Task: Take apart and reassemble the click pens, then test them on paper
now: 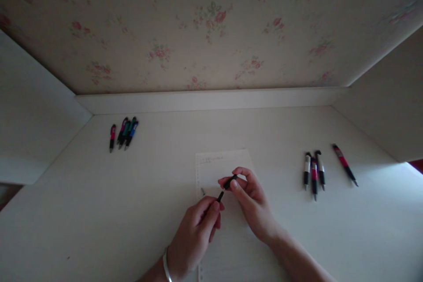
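Over a sheet of paper (228,246), my left hand (198,224) pinches a slim black pen part (220,196) between thumb and fingers. A thicker black pen part (230,181) is in the closed fingers of my right hand (253,205). The two parts are in line, with a thin pale piece between them; I cannot tell whether they are joined. Just left of the fingers, a small greyish cone-shaped piece (202,191), like a pen tip, lies on the paper. Faint writing shows near the sheet's top edge.
On the white desk (132,211), several coloured pens (124,133) lie in a group at the back left. To the right are a cluster of white and pink pens (314,178) and a separate red and black pen (345,164). White side panels and a floral wall (211,31) bound the desk.
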The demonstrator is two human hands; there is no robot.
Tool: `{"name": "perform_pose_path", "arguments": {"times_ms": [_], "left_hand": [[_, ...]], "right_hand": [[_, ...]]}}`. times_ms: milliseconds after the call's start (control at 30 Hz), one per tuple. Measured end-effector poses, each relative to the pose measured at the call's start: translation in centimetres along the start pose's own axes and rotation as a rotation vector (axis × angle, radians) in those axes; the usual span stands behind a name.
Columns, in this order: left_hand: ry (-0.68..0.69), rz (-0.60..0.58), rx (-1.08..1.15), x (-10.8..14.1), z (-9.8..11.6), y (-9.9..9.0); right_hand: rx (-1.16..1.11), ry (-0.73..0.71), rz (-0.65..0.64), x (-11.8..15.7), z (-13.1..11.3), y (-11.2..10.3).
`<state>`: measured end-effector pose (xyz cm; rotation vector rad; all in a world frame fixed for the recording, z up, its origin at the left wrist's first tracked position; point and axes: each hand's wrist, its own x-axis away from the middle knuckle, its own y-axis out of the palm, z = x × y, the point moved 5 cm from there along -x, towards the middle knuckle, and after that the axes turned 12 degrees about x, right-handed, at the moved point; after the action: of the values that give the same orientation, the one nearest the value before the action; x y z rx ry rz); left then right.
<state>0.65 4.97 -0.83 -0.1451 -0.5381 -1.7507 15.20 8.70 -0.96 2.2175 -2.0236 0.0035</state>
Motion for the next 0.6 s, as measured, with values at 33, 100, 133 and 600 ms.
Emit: {"name": "perform_pose_path", "arguments": {"times_ms": [33, 100, 133, 600], "left_hand": [[0.002, -0.001, -0.001, 0.0, 0.0, 0.0], [-0.001, -0.006, 0.001, -0.1, -0.1, 0.0], [-0.005, -0.011, 0.002, -0.1, -0.2, 0.0], [0.031, 0.029, 0.044, -0.2, -0.3, 0.0]], "right_hand": [[0.002, -0.002, -0.006, 0.0, 0.0, 0.0], [0.014, -0.003, -0.021, 0.0, -0.1, 0.1], [0.021, -0.003, -0.032, 0.0, -0.2, 0.2], [0.194, -0.022, -0.233, 0.4, -0.6, 1.2]]}}
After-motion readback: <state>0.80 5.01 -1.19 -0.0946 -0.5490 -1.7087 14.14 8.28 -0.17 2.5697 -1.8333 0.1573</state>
